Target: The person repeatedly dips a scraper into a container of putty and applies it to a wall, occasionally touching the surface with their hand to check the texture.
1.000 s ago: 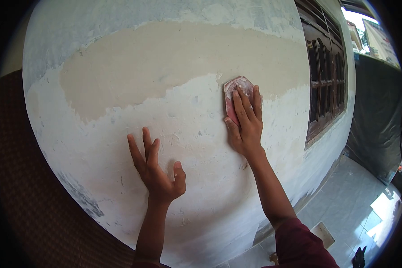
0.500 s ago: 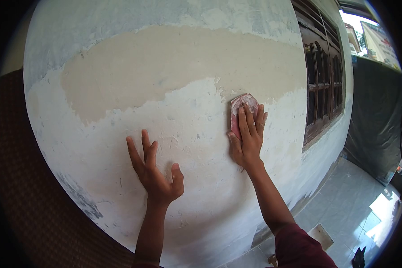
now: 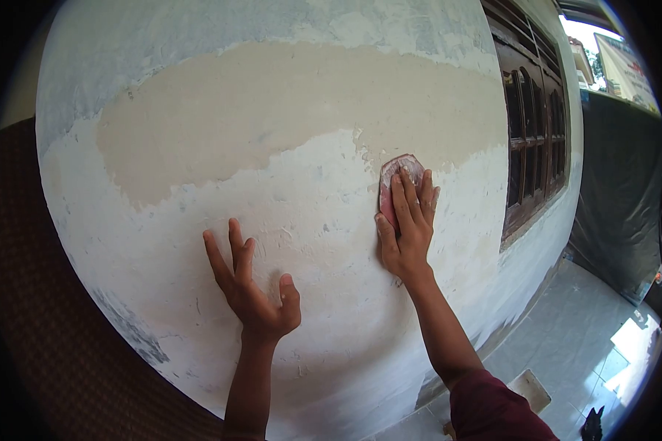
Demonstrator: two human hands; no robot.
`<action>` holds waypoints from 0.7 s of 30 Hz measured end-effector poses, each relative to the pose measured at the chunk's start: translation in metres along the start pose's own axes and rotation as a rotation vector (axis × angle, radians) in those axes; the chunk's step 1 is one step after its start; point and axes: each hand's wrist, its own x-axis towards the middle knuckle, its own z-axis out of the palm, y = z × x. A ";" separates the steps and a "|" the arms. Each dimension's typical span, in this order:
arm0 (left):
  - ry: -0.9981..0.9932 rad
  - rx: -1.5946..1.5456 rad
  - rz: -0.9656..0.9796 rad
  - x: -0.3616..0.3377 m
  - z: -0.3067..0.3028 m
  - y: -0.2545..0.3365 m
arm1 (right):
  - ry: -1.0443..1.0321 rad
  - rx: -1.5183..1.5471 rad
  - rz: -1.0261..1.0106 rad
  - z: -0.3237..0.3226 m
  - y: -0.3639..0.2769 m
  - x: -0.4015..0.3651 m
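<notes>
My right hand [image 3: 410, 231] presses a reddish piece of sandpaper [image 3: 390, 192], dusted white, against the wall [image 3: 331, 272]. Its fingers lie over the sheet, which covers part of the border between a beige patch [image 3: 221, 110] and the white coat around it. Lower and to the left, my left hand [image 3: 256, 287] is open at the wall's white surface, fingers spread and thumb out, holding nothing. Small ridges and scratches mark the white coat between the hands.
A dark wooden window [image 3: 533, 125] is set in the wall at right. Beyond it hangs a dark sheet [image 3: 614, 191] above a grey tiled floor [image 3: 566, 323]. A shallow pale tray-like object [image 3: 529, 389] lies at lower right. Brown woven-looking material [image 3: 44, 294] borders the wall at left.
My left hand has shifted slightly left and down. The right hand and sandpaper remain at nearly the same spot on the wall.
</notes>
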 end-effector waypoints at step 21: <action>0.001 0.038 -0.007 -0.001 0.002 -0.001 | 0.114 -0.001 0.013 -0.006 -0.003 0.004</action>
